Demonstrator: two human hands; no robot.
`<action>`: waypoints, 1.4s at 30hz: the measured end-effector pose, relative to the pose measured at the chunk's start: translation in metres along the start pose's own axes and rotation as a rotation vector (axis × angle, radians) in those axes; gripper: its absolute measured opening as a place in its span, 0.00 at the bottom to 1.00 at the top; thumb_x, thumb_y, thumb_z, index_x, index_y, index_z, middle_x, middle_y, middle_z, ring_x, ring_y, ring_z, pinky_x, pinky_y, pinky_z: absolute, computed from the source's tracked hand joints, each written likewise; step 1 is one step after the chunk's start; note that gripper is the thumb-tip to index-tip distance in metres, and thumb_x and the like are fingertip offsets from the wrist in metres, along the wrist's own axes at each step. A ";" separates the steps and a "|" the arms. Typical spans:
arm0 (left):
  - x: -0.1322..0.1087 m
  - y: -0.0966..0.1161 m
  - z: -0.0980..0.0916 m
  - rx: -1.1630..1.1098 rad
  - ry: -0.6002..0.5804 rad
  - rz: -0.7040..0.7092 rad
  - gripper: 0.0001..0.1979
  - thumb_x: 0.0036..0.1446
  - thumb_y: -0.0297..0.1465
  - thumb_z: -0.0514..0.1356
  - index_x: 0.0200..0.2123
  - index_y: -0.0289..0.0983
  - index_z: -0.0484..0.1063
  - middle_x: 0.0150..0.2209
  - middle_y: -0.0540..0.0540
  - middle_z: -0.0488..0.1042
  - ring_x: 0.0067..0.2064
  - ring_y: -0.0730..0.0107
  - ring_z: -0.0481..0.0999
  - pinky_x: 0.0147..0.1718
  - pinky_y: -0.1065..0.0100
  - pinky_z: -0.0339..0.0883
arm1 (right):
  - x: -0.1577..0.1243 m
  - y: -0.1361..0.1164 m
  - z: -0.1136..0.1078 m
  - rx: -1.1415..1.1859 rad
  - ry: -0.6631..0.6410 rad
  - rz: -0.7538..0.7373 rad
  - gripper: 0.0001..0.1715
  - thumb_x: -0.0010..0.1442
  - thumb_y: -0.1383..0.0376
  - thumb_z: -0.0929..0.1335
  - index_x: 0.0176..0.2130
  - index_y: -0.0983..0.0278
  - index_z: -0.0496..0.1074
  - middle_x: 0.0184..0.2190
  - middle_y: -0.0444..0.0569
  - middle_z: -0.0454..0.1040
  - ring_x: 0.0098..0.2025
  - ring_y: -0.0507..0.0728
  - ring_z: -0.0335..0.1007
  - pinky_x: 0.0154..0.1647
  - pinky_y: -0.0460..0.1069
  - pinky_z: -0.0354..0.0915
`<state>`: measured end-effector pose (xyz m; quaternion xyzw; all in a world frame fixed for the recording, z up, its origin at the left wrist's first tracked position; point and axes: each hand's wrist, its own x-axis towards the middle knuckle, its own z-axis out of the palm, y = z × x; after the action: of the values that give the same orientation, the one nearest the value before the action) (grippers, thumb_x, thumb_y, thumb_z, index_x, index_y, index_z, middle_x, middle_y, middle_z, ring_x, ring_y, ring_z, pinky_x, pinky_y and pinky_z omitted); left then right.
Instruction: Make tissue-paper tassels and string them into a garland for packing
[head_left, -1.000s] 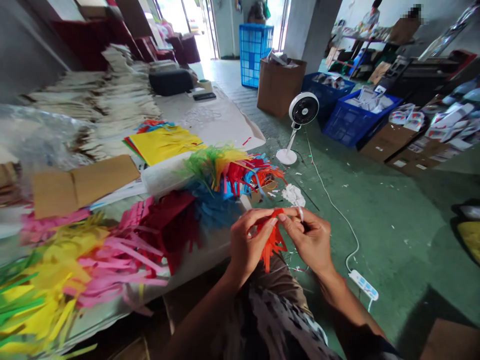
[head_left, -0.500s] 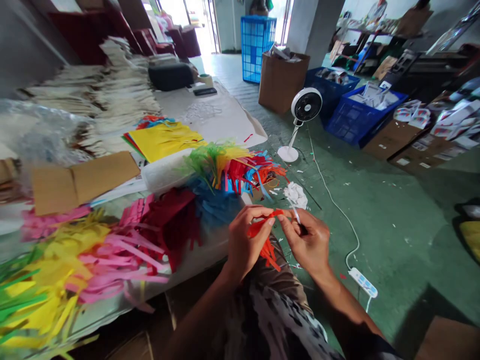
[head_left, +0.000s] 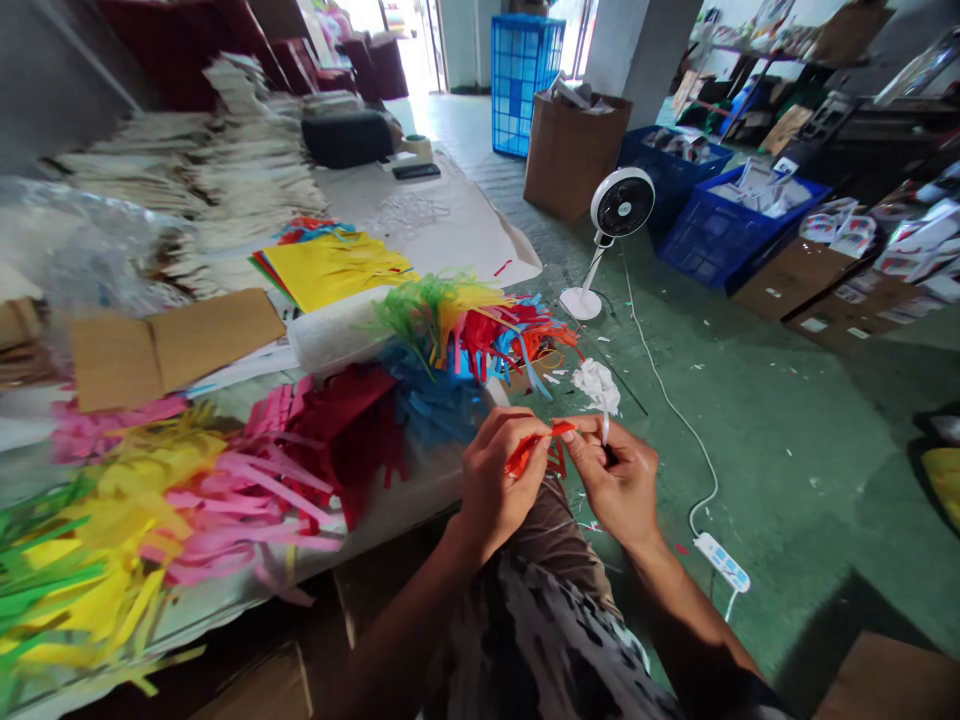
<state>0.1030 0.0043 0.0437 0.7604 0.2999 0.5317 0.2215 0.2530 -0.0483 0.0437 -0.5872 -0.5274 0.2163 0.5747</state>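
Observation:
My left hand (head_left: 501, 485) and my right hand (head_left: 613, 482) are close together above my lap, pinching an orange-red paper fringe (head_left: 534, 450) between them. A thin white strip (head_left: 604, 424) runs down into my right fingers from a crumpled white paper wad (head_left: 597, 387), though I cannot tell if it is attached to the wad. To the left of my left hand lies a heap of fringed tissue paper: blue (head_left: 433, 405), dark red (head_left: 341, 440), pink (head_left: 251, 500) and yellow (head_left: 131, 530).
The table edge (head_left: 405, 510) runs beside my left forearm. Yellow paper sheets (head_left: 337, 270), flat cardboard (head_left: 176, 345) and a white foam roll (head_left: 334, 335) lie on the table. A white fan (head_left: 621, 203), a power strip (head_left: 721, 562) and blue crates (head_left: 739, 228) stand on the littered green floor.
The orange-red fringe no longer hangs below my hands and is gathered up between them. The white strip now points more upright. The whole scene has shifted slightly in view.

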 end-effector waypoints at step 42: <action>0.003 -0.005 -0.017 -1.187 -0.336 -1.147 0.13 0.51 0.31 0.71 0.38 0.37 0.73 0.32 0.49 0.73 0.36 0.71 0.75 0.53 0.49 0.77 | 0.016 0.001 0.003 0.356 -0.363 0.209 0.07 0.67 0.60 0.71 0.40 0.61 0.72 0.21 0.32 0.53 0.23 0.49 0.69 0.28 0.45 0.67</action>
<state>0.0861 0.0102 0.0478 0.3166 0.2736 0.2861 0.8620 0.2563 -0.0327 0.0479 -0.4796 -0.5122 0.4655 0.5395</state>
